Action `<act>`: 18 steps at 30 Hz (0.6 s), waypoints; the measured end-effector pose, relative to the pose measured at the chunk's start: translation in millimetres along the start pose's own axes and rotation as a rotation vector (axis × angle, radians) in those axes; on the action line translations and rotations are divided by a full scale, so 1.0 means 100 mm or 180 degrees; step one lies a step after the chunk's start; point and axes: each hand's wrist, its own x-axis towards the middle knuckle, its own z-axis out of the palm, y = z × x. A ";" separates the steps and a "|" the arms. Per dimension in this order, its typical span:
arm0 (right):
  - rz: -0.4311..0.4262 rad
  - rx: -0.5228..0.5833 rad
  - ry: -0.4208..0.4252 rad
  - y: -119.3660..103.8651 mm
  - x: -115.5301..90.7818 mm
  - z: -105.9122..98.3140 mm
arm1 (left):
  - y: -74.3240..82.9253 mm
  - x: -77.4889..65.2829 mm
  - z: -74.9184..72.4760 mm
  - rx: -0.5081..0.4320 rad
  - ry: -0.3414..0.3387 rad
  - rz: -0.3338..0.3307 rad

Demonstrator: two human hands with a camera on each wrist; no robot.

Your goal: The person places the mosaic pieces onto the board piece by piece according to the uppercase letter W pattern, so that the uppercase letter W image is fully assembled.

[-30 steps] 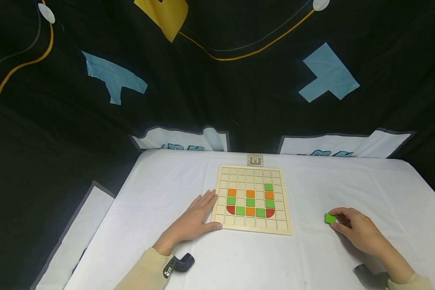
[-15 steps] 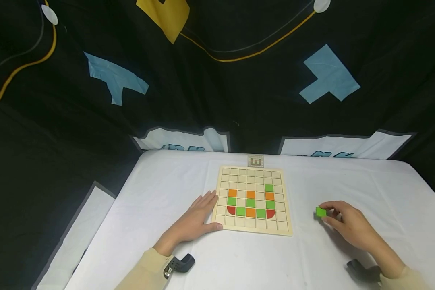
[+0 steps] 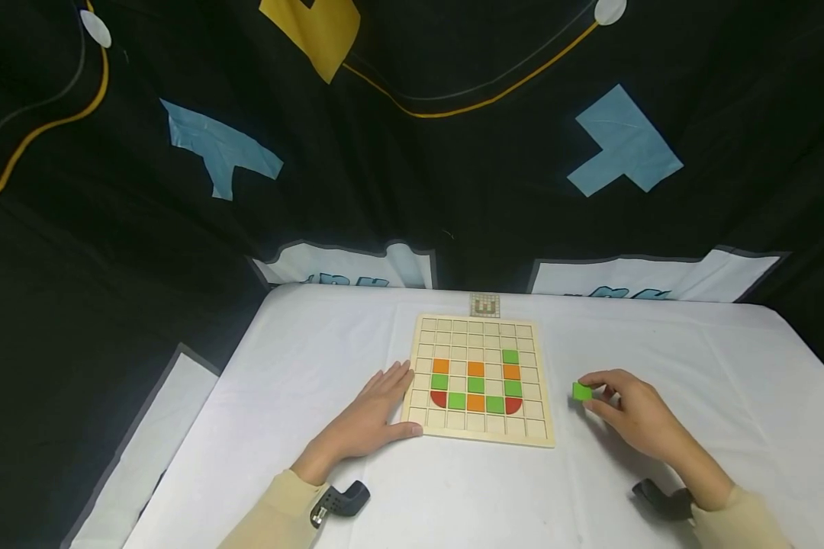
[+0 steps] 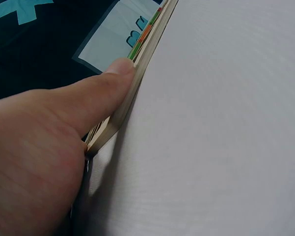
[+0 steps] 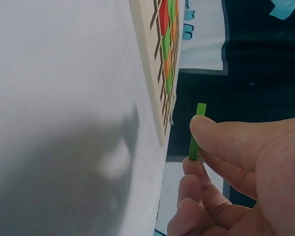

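A wooden grid board (image 3: pixel 487 437) lies flat on the table, with green, orange and red pieces set in its squares in a shape like a letter E on its back. My left hand (image 3: pixel 364 419) rests along the board's left side, fingers straight and thumb at the near left corner. In the left wrist view the thumb (image 4: pixel 100 93) touches the board's edge. To the right of the board, my right hand (image 3: pixel 635 415) pinches a thin green square tile (image 3: pixel 581 391) between thumb and fingertips. The right wrist view shows that tile (image 5: pixel 197 132) edge-on, above the table.
A small card (image 3: pixel 484 305) with a grid and a brown figure lies just behind the board. White cloth covers the table (image 3: pixel 467 503). A black curtain (image 3: pixel 419 183) with blue and yellow shapes hangs behind it. Each wrist carries a dark device (image 3: pixel 346 499).
My right hand has moved left and slightly away from me, carrying the green tile closer to the board. The left hand and the board have stayed put.
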 end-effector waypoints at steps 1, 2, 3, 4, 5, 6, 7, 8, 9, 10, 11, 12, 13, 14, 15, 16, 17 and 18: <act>-0.0016 0.0007 0.0010 -0.01 0.01 0.01 | 0.00 0.00 0.00 0.0002 0.0002 -0.0003; -0.0023 0.0010 0.0007 -0.02 0.02 0.02 | 0.00 0.00 0.00 0.0004 0.0003 -0.0003; -0.0020 0.0015 -0.0003 -0.04 0.03 0.02 | 0.00 0.00 0.00 0.0006 0.0005 -0.0004; -0.0020 0.0014 -0.0010 -0.05 0.04 0.03 | 0.01 0.00 0.00 0.0006 0.0007 -0.0005; -0.0032 0.0016 -0.0007 -0.06 0.06 0.04 | 0.01 0.00 0.00 0.0006 0.0007 -0.0006; -0.0027 0.0020 -0.0020 -0.08 0.07 0.05 | 0.01 0.00 0.00 0.0003 0.0008 -0.0005; -0.0018 0.0022 -0.0031 -0.10 0.08 0.06 | 0.01 0.00 0.00 0.0000 0.0009 -0.0006; -0.0023 0.0023 -0.0044 -0.11 0.09 0.07 | 0.01 0.00 0.00 -0.0005 0.0010 -0.0006; -0.0030 0.0027 -0.0049 -0.13 0.10 0.08 | 0.01 0.00 0.00 -0.0009 0.0006 -0.0008; -0.0042 0.0036 -0.0054 -0.14 0.11 0.08 | 0.01 -0.01 0.00 -0.0012 0.0002 -0.0007; -0.0057 0.0046 -0.0059 -0.15 0.13 0.09 | 0.01 -0.01 0.00 -0.0011 -0.0003 -0.0010; -0.0072 0.0059 -0.0067 -0.17 0.14 0.10 | 0.01 -0.01 0.00 -0.0016 -0.0003 -0.0010; -0.0087 0.0070 -0.0076 -0.18 0.15 0.10 | 0.01 -0.01 0.00 -0.0016 -0.0010 -0.0015; -0.0104 0.0080 -0.0082 -0.19 0.16 0.11 | 0.01 -0.01 0.00 -0.0018 -0.0014 -0.0016; -0.0114 0.0094 -0.0088 -0.20 0.17 0.11 | 0.01 -0.01 0.00 -0.0018 -0.0017 -0.0020; -0.0121 0.0103 -0.0093 -0.21 0.18 0.12 | 0.01 -0.01 0.00 -0.0021 -0.0016 -0.0023; -0.0124 0.0108 -0.0100 -0.23 0.20 0.13 | 0.01 0.00 0.00 -0.0020 -0.0014 -0.0026; -0.0120 0.0109 -0.0108 -0.24 0.21 0.14 | 0.01 0.00 -0.01 -0.0021 -0.0012 -0.0025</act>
